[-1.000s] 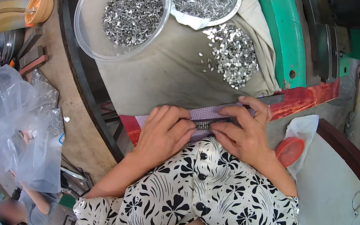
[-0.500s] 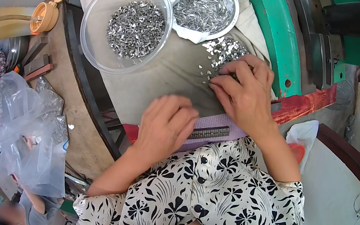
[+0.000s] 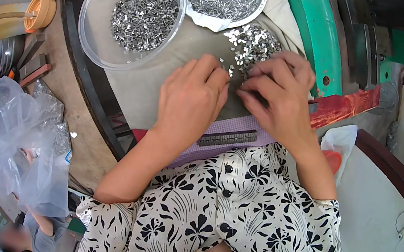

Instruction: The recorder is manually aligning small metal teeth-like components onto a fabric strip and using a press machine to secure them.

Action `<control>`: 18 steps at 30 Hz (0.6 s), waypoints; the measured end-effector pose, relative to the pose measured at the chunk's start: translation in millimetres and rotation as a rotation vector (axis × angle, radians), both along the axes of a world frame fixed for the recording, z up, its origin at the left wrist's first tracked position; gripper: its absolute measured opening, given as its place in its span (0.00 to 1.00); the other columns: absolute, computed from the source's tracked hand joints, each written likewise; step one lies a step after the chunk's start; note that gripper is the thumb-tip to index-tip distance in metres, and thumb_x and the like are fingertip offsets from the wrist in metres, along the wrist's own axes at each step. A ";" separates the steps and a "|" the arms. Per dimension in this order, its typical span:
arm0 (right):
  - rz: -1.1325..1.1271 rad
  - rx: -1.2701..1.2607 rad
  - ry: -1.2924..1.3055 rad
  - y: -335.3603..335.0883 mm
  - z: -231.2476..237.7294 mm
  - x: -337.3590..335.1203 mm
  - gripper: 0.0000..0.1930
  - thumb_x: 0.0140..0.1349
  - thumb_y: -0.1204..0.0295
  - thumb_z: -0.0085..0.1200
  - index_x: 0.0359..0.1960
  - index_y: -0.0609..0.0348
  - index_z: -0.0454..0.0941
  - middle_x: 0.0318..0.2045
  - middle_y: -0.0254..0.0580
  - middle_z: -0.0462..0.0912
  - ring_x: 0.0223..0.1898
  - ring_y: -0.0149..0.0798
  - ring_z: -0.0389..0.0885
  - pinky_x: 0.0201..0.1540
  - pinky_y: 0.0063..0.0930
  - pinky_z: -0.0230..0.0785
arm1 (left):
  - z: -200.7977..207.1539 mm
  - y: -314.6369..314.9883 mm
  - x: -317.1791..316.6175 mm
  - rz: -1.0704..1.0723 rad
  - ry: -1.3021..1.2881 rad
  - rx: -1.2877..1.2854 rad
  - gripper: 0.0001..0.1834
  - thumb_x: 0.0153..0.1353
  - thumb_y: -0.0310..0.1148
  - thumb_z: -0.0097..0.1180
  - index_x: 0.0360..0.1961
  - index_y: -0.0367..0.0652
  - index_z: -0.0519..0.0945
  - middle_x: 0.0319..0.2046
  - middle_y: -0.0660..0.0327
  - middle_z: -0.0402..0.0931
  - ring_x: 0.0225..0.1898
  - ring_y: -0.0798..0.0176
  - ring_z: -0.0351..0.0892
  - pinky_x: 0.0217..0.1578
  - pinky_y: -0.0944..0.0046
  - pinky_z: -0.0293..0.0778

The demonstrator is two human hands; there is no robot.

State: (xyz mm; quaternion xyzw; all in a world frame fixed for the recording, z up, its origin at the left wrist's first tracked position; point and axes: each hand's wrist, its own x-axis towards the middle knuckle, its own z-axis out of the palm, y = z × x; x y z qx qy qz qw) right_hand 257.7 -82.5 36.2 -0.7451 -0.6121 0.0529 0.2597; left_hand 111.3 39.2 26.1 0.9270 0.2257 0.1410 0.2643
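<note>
Lying on purple cloth, the dark ridged strip has beyond it the right hand, half-curled by metal chips, and the left hand, bunched; I can't tell whether either holds anything.

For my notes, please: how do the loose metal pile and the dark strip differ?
The loose pile spreads unevenly; the dark strip is long and straight. The loose pile lies on greyish cloth; the dark strip, on purple cloth. The right hand partly hides the loose pile, not the dark strip.
</note>
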 end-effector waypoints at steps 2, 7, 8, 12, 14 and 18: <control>-0.003 0.057 0.034 -15.9 2.9 -1.3 0.11 0.42 0.70 0.71 0.28 0.49 0.82 0.40 0.28 0.79 0.53 0.47 0.69 0.56 0.41 0.58 | 3.2 -3.8 -3.9 0.024 0.000 -0.016 0.06 0.53 0.29 0.64 0.29 0.44 0.78 0.33 0.62 0.72 0.35 0.57 0.76 0.36 0.57 0.73; 0.016 -0.027 0.083 -62.1 1.3 -21.2 0.11 0.42 0.69 0.72 0.29 0.48 0.84 0.40 0.28 0.80 0.53 0.47 0.69 0.57 0.40 0.58 | 0.0 -10.0 -17.2 0.061 0.050 -0.036 0.07 0.52 0.30 0.65 0.28 0.45 0.77 0.32 0.62 0.72 0.33 0.57 0.77 0.34 0.57 0.73; 0.032 -0.013 0.105 -67.1 -1.5 -25.3 0.11 0.42 0.68 0.73 0.29 0.47 0.84 0.40 0.28 0.80 0.53 0.46 0.69 0.57 0.39 0.57 | -1.7 -11.1 -19.4 0.080 0.082 -0.044 0.07 0.52 0.30 0.65 0.28 0.45 0.77 0.31 0.62 0.71 0.33 0.57 0.77 0.34 0.56 0.73; 0.059 -0.037 0.027 -67.9 -2.7 -39.0 0.12 0.41 0.66 0.73 0.30 0.44 0.85 0.39 0.24 0.80 0.54 0.43 0.69 0.52 0.39 0.56 | -1.2 -9.2 -20.5 0.086 0.085 -0.041 0.08 0.52 0.31 0.66 0.28 0.45 0.78 0.31 0.61 0.71 0.32 0.56 0.77 0.33 0.55 0.74; 0.062 -0.046 -0.016 -68.0 0.2 -41.0 0.12 0.42 0.66 0.73 0.30 0.43 0.85 0.40 0.22 0.80 0.54 0.42 0.69 0.52 0.39 0.56 | -0.6 -7.5 -19.7 0.072 0.089 -0.099 0.08 0.52 0.31 0.66 0.29 0.44 0.78 0.31 0.61 0.71 0.33 0.54 0.77 0.34 0.54 0.74; 0.096 -0.079 -0.118 -71.0 5.5 -42.2 0.12 0.43 0.65 0.71 0.32 0.42 0.85 0.41 0.20 0.81 0.55 0.40 0.69 0.51 0.38 0.56 | 3.7 1.8 -21.7 0.039 0.109 -0.201 0.07 0.53 0.30 0.66 0.30 0.43 0.79 0.31 0.61 0.72 0.33 0.53 0.78 0.34 0.53 0.74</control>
